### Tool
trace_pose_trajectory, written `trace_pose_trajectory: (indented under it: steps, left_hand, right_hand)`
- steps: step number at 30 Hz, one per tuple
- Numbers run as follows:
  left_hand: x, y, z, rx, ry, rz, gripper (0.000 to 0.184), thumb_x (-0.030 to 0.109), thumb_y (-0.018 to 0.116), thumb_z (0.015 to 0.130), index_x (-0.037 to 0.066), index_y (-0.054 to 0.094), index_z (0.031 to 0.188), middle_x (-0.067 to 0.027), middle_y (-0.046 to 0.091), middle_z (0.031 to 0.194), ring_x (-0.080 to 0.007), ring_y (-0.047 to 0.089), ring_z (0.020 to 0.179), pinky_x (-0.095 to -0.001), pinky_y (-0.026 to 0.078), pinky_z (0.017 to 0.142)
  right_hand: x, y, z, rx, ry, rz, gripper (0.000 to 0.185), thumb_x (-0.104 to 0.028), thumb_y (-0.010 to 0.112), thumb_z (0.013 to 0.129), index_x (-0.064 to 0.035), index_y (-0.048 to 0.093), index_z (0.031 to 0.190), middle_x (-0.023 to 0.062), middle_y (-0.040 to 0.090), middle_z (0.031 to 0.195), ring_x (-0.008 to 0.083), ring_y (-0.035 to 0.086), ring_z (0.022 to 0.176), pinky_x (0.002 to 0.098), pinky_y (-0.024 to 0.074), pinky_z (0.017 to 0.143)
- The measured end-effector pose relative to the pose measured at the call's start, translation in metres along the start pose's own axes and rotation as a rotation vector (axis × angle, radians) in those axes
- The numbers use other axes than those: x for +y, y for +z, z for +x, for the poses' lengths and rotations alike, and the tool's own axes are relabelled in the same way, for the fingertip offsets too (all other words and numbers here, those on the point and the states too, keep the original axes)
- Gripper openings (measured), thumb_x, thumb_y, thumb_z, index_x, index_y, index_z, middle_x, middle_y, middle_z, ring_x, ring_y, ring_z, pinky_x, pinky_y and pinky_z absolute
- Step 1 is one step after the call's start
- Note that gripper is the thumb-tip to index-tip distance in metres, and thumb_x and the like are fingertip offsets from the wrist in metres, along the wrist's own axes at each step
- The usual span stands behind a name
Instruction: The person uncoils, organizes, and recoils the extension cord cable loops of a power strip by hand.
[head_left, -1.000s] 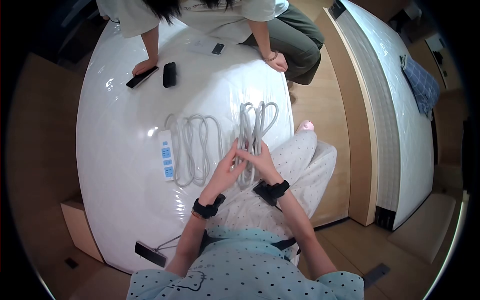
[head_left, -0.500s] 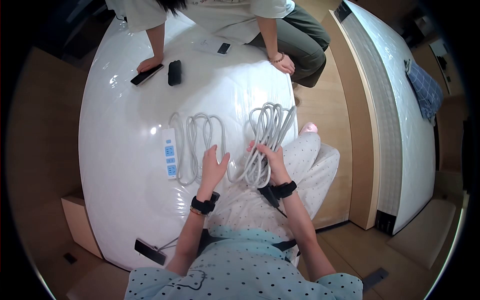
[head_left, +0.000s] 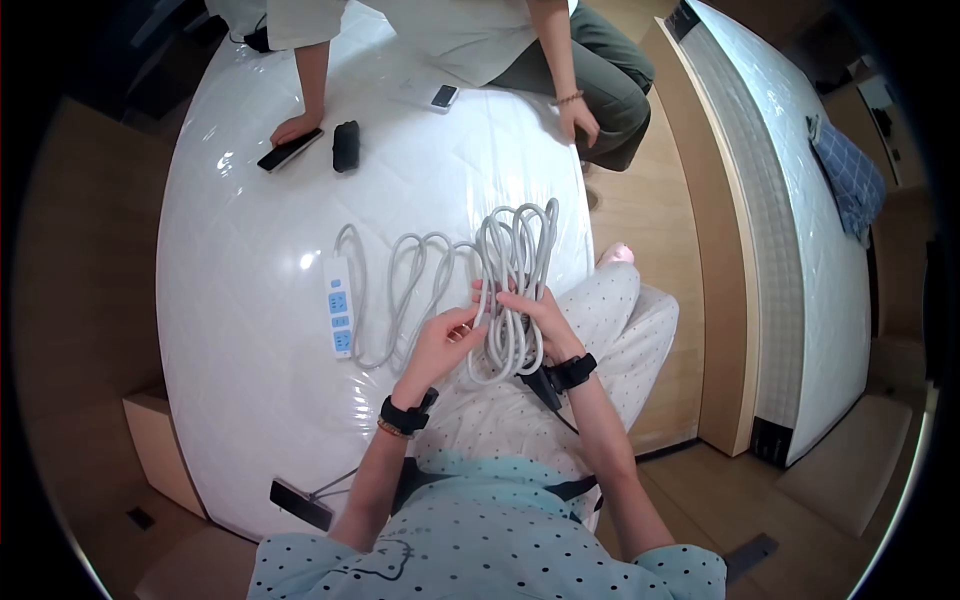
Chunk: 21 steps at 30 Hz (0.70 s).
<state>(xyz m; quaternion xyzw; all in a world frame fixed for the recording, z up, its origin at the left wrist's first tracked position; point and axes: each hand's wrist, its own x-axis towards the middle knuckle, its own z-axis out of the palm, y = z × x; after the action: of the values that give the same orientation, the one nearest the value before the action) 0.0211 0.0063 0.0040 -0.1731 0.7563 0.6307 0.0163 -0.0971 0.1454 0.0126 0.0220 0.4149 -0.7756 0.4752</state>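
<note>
A grey power cable point(head_left: 514, 240) is gathered in long loops, and my right hand point(head_left: 541, 318) is wrapped round the bundle with the thumb across it. My left hand point(head_left: 446, 340) is at the bundle's left side, its curled fingers closing on a strand there; the fingertips are partly hidden. More cable point(head_left: 404, 290) lies in loose bends on the plastic-covered mattress point(head_left: 240, 330), running left to a white power strip point(head_left: 341, 312) with blue sockets. The strip lies flat, apart from both hands.
Across the mattress sits another person, one hand point(head_left: 296, 128) on a dark phone point(head_left: 290, 150), the other hand point(head_left: 578, 124) by the edge. A black case point(head_left: 346, 146) and a small white device point(head_left: 444, 97) lie nearby. Another phone point(head_left: 300, 504) lies near my left elbow.
My left hand has moved right from open air to the bundle and closed on a strand. The bundle has shifted slightly left. The other person's right-side hand has lifted off the mattress edge.
</note>
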Motion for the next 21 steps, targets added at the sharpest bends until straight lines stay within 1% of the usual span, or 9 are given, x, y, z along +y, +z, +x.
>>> trace_pose_trajectory:
  steps: [1, 4, 7, 10, 11, 13, 16, 19, 21]
  left_hand:
    - [0.003, -0.001, -0.001, -0.004, 0.002, 0.037, 0.026, 0.013, 0.064, 0.082, 0.001, 0.063, 0.104, -0.0054, 0.061, 0.077, -0.0111, 0.055, 0.065, -0.0244, 0.043, 0.059]
    - [-0.02, -0.003, 0.002, 0.096, 0.012, -0.036, 0.021, 0.015, 0.064, 0.082, 0.001, 0.064, 0.098, -0.0076, 0.061, 0.075, -0.0165, 0.057, 0.063, -0.028, 0.044, 0.059]
    - [-0.028, -0.012, -0.004, 0.183, -0.265, 0.337, 0.028, 0.017, 0.066, 0.08, -0.001, 0.061, 0.101, -0.0123, 0.061, 0.088, -0.0253, 0.059, 0.075, -0.0341, 0.046, 0.067]
    - [-0.044, -0.005, -0.014, 0.416, 0.02, 0.676, 0.04, 0.019, 0.068, 0.076, -0.002, 0.055, 0.108, -0.018, 0.057, 0.104, -0.033, 0.056, 0.092, -0.0384, 0.045, 0.077]
    - [-0.047, -0.004, -0.014, 0.502, 0.052, 0.791, 0.044, 0.018, 0.068, 0.075, -0.003, 0.053, 0.11, -0.019, 0.055, 0.108, -0.0338, 0.054, 0.096, -0.0385, 0.044, 0.08]
    - [-0.032, -0.003, -0.013, 0.676, 0.113, 1.019, 0.051, 0.018, 0.069, 0.072, -0.003, 0.049, 0.115, -0.0211, 0.05, 0.117, -0.0352, 0.05, 0.104, -0.0388, 0.043, 0.085]
    - [-0.037, -0.015, -0.008, 0.401, 0.041, 0.688, 0.045, 0.018, 0.069, 0.075, -0.003, 0.054, 0.111, -0.0176, 0.058, 0.108, -0.0309, 0.056, 0.099, -0.0383, 0.044, 0.083]
    - [-0.038, -0.013, -0.003, 0.065, -0.122, 0.066, 0.037, 0.019, 0.067, 0.079, -0.003, 0.059, 0.107, -0.0095, 0.063, 0.093, -0.019, 0.059, 0.086, -0.0317, 0.046, 0.077]
    - [-0.034, -0.012, -0.001, 0.097, -0.157, -0.056, 0.029, 0.017, 0.065, 0.082, -0.003, 0.062, 0.104, -0.0048, 0.063, 0.085, -0.0117, 0.056, 0.079, -0.026, 0.045, 0.073]
  right_hand:
    - [0.003, -0.002, 0.001, 0.025, -0.004, 0.001, 0.032, -0.003, 0.064, 0.078, 0.003, 0.053, 0.108, 0.0137, 0.062, 0.104, 0.0162, 0.061, 0.084, 0.0287, 0.0525, 0.07]
    - [0.015, -0.009, 0.005, 0.084, -0.026, -0.022, 0.032, 0.0, 0.065, 0.076, 0.0021, 0.053, 0.107, 0.0101, 0.062, 0.1, 0.0137, 0.06, 0.079, 0.0265, 0.0513, 0.066]
    - [0.018, -0.009, 0.008, 0.115, -0.075, -0.051, 0.033, 0.001, 0.067, 0.075, 0.0016, 0.054, 0.105, 0.0069, 0.062, 0.097, 0.0117, 0.058, 0.075, 0.0255, 0.0497, 0.063]
    - [0.015, -0.006, 0.004, 0.116, -0.116, -0.028, 0.033, 0.0, 0.068, 0.074, 0.001, 0.055, 0.105, 0.0051, 0.061, 0.095, 0.0109, 0.057, 0.075, 0.0255, 0.0484, 0.065]
    - [0.011, -0.006, 0.003, 0.097, -0.144, -0.04, 0.033, -0.001, 0.068, 0.074, 0.0007, 0.055, 0.105, 0.005, 0.061, 0.096, 0.0107, 0.057, 0.076, 0.0254, 0.0481, 0.066]
    - [0.002, -0.003, -0.001, 0.065, -0.178, -0.059, 0.034, -0.003, 0.068, 0.074, 0.0001, 0.055, 0.105, 0.0045, 0.061, 0.096, 0.0104, 0.056, 0.078, 0.0251, 0.047, 0.068]
    - [-0.015, 0.002, -0.012, 0.028, -0.208, -0.076, 0.034, -0.008, 0.068, 0.074, -0.0007, 0.057, 0.105, 0.0034, 0.06, 0.095, 0.0099, 0.055, 0.08, 0.0241, 0.045, 0.07]
    - [-0.022, 0.002, -0.015, -0.003, -0.267, -0.102, 0.035, -0.012, 0.068, 0.073, -0.0007, 0.059, 0.105, 0.0024, 0.059, 0.094, 0.0094, 0.054, 0.081, 0.0232, 0.0429, 0.071]
    - [-0.025, -0.008, -0.012, 0.009, -0.321, -0.236, 0.035, -0.011, 0.068, 0.073, -0.0004, 0.059, 0.105, 0.0024, 0.06, 0.094, 0.0089, 0.054, 0.082, 0.0229, 0.0429, 0.071]
